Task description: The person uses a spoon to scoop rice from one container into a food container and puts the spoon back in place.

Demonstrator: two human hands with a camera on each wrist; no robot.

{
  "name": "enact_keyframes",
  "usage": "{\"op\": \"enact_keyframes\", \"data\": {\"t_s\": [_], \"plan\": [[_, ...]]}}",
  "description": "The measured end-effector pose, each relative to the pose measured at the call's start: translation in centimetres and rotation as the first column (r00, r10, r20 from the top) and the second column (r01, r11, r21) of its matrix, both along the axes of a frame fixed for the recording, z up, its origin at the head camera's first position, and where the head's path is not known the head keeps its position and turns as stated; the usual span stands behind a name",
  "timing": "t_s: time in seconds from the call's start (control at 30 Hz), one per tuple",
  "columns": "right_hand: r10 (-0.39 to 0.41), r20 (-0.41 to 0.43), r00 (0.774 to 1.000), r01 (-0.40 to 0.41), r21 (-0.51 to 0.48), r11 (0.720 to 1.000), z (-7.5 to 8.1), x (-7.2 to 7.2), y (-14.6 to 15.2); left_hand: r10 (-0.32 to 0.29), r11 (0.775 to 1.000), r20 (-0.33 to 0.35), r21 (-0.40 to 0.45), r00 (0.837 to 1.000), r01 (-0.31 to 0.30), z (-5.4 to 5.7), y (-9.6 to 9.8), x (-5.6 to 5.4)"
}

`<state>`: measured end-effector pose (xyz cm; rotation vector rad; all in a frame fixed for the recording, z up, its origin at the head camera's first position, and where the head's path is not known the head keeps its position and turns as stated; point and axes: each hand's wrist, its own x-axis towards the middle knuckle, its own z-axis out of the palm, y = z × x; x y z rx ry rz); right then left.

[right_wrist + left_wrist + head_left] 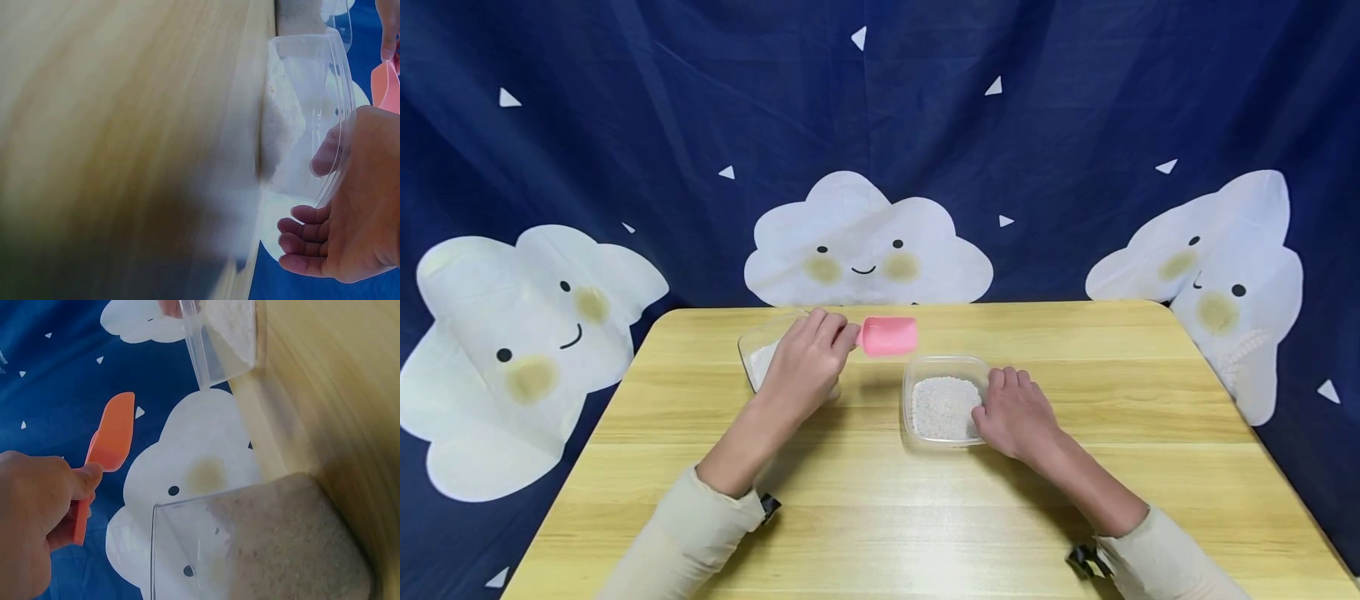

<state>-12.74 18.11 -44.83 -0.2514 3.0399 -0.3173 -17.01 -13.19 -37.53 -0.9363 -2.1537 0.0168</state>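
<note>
My left hand (pixel 805 358) pinches the handle of a pink scoop (pixel 889 336) and holds it above the table, between two containers. No heap shows in the scoop's bowl. Below and behind that hand stands a clear container (pixel 187 550) with whitish grains (pixel 294 544), partly hidden by the hand in the head view. At a second clear plastic tub (pixel 946 362), also holding white grains (pixel 945 408), my right hand (pixel 1018 414) grips the right wall. Its thumb (pixel 326 153) reaches inside the rim while the other fingers curl along the outside.
Both containers stand on a light wood table (pixel 880 517), toward its far edge. Behind it hangs a dark blue curtain (pixel 925 108) printed with smiling white clouds. Black straps (pixel 1086 561) sit at the cuffs of the beige sleeves.
</note>
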Motion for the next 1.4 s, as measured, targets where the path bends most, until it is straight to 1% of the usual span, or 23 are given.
{"op": "enact_keyframes", "data": {"t_s": [0.17,0.33,0.47,0.63,0.8,1.03,1.17,1.4], "plan": [[-0.001,0.002,1.000,0.001,-0.004,1.000,0.0,0.0,-0.1,0.004,1.000,-0.019,0.019,1.000,-0.004,0.1,-0.8,-0.1],[-0.002,0.005,1.000,0.002,-0.003,1.000,0.1,0.0,-0.1,0.037,0.999,-0.030,0.034,0.999,-0.036,0.3,-1.6,0.0],[0.001,0.008,1.000,-0.001,-0.001,1.000,0.2,0.1,-0.1,0.069,0.997,-0.019,0.037,0.997,-0.068,0.4,-2.4,0.1],[0.004,0.011,1.000,-0.004,-0.002,1.000,0.1,0.1,-0.1,0.089,0.995,-0.006,0.033,0.996,-0.089,0.4,-3.4,0.2],[0.002,0.012,1.000,-0.002,-0.002,1.000,0.1,0.1,-0.1,0.102,0.994,0.005,0.033,0.995,-0.102,0.6,-4.5,0.2],[0.002,0.008,1.000,-0.002,-0.003,1.000,0.1,0.1,-0.1,0.096,0.995,0.001,0.039,0.995,-0.096,0.6,-5.6,0.3],[0.005,0.002,1.000,-0.005,-0.004,1.000,0.1,0.1,0.0,0.101,0.994,-0.002,0.037,0.995,-0.100,0.5,-6.2,0.3],[0.008,-0.002,1.000,-0.008,-0.006,1.000,0.1,0.1,0.0,0.116,0.993,0.023,0.028,0.993,-0.117,0.2,-7.4,0.7]]}}
